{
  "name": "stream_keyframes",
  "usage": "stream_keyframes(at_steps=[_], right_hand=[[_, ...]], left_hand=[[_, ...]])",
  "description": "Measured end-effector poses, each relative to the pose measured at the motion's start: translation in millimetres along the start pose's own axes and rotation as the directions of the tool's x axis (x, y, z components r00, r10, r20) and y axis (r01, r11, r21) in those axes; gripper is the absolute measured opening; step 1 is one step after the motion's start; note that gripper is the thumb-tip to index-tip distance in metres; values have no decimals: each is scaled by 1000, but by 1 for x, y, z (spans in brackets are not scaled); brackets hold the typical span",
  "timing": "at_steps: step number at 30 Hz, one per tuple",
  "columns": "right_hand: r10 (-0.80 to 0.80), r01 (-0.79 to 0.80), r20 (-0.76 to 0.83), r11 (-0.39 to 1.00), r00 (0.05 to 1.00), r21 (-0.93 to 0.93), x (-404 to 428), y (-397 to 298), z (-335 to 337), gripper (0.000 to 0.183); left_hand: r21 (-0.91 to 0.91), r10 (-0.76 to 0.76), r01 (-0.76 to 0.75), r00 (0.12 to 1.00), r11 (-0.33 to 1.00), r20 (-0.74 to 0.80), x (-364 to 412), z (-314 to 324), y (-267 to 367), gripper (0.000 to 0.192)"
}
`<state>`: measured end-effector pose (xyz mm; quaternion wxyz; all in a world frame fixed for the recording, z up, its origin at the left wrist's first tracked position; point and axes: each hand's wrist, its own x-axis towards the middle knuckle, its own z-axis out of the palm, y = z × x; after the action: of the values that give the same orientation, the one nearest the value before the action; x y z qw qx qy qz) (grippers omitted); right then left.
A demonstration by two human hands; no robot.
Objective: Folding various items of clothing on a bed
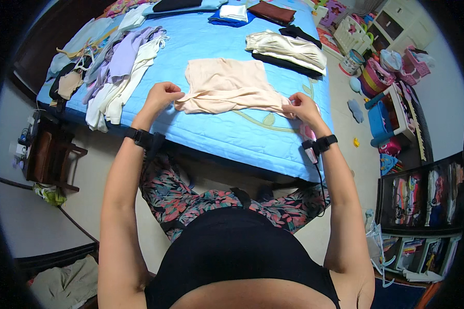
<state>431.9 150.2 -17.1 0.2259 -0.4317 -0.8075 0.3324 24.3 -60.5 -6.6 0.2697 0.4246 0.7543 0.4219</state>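
A pale peach garment point(228, 77) lies on the blue quilted bedspread point(216, 135), its near part gathered in a loose horizontal fold. My left hand point(160, 98) pinches the fold's left end between thumb and fingers. At the right end, my right hand point(305, 110) pinches the same cloth. Both wrists wear black straps with small devices. Beyond the right hand's side of the garment rests a stack of cream garments point(286, 50) on black cloth point(286, 65).
Lavender clothes point(127, 54), white clothes point(135, 85) and wooden hangers point(67, 52) lie at the bed's left. Folded white cloth point(233, 12), blue cloth point(226, 21) and brown cloth point(272, 12) sit at the back. Toys and a bucket point(352, 61) stand on the floor at right.
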Motion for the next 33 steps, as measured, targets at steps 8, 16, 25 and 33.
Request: stream_keyframes(at_steps=[8, 16, 25, 33], right_hand=[[79, -58, -165, 990, 983, 129, -1, 26, 7, 18], [306, -154, -77, 662, 949, 733, 14, -22, 7, 24], [187, 7, -318, 853, 930, 522, 23, 3, -26, 20], [91, 116, -318, 809, 944, 577, 62, -42, -99, 23]], left_hand=[[359, 125, -92, 990, 929, -70, 7, 25, -6, 25], [195, 122, -96, 985, 976, -124, 5, 20, -19, 27], [-332, -83, 34, 987, 943, -134, 10, -6, -15, 15], [-347, 53, -166, 948, 923, -312, 45, -72, 47, 25]])
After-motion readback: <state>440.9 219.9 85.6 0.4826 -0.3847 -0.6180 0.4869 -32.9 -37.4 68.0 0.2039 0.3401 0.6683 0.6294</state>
